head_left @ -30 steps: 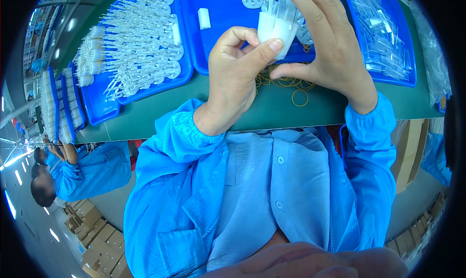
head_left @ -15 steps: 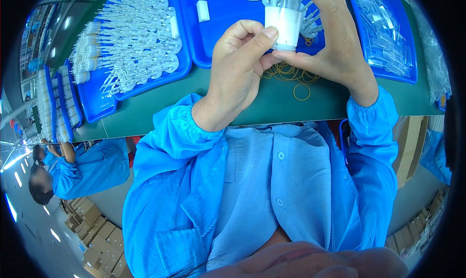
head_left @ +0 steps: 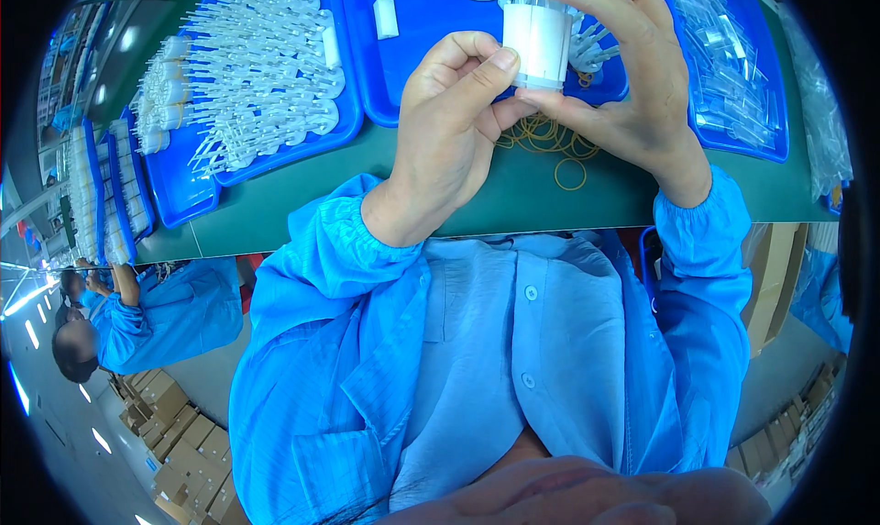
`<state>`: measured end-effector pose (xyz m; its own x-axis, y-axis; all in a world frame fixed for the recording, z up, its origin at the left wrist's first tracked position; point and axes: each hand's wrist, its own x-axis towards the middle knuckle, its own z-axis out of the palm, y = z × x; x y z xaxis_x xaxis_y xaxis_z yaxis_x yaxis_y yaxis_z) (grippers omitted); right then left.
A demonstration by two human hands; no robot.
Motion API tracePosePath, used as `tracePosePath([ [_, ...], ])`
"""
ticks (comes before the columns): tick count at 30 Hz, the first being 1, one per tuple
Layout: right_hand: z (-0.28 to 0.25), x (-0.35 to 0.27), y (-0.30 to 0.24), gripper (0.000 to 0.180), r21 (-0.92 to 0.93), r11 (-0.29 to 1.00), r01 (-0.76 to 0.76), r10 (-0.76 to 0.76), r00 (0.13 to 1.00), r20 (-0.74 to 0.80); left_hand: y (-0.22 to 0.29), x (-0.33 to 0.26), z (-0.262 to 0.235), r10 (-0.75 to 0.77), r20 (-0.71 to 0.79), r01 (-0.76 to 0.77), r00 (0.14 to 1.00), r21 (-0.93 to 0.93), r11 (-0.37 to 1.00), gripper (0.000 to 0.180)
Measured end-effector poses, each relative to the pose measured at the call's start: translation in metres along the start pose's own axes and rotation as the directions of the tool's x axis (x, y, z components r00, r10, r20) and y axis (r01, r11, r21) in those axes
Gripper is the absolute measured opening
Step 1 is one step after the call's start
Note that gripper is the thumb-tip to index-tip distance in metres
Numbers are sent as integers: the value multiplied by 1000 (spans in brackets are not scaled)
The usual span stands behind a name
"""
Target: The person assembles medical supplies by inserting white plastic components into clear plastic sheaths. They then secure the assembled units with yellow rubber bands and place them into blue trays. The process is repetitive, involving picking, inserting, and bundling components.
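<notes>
Above the table edge, a white cylinder [head_left: 536, 46] stands nearly upright between my two hands. Several thin clear or pale prongs rise from its top, and a pale round base closes its lower end. My left hand [head_left: 454, 121] is closed on its left side, thumb pressed on the front near the base. My right hand [head_left: 637, 80] spans it from bottom to top: the thumb touches the base, and the fingertips reach the prongs. What the left fingers do behind the cylinder is hidden. Yellow rubber bands [head_left: 550, 135] lie below on the green table [head_left: 367, 172].
At left, a blue tray [head_left: 353, 108] carries many white pronged parts [head_left: 266, 66]. A middle blue tray [head_left: 380, 71] holds a white block [head_left: 386, 18] and more pronged pieces. Clear plastic strips [head_left: 729, 76] fill the right tray. Another person [head_left: 165, 309] sits far left, near cardboard boxes [head_left: 192, 442].
The clear piece that stood tall above the cylinder shows much less now. My right fingers have come lower, over the prongs, while my left hand has hardly moved.
</notes>
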<state>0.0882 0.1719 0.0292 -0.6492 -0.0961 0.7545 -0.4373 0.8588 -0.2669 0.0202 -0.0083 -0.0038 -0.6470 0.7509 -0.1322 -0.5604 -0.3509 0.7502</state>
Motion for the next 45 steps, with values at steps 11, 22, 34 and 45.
tracePosePath([
  [11, 3, -2, -3, 51, -33, 999, -2, 4, 998, 64, -3, 5, -2, -1, 39, 4, 999, -83, 997, 25],
  [22, -116, -22, 81, 16, -415, 768, -488, 504, 860, -80, 5, 7, 0, 325, -85, -293, 942, 266, 919, 28],
  [34, -95, -25, 87, 23, -44, 760, -648, 646, 762, -48, 3, 13, -6, 333, -2, -325, 943, 211, 922, 32],
  [45, -27, -15, 40, 25, 795, 277, -540, 618, 734, 283, 5, 9, -2, 286, -23, -282, 958, 110, 953, 36],
])
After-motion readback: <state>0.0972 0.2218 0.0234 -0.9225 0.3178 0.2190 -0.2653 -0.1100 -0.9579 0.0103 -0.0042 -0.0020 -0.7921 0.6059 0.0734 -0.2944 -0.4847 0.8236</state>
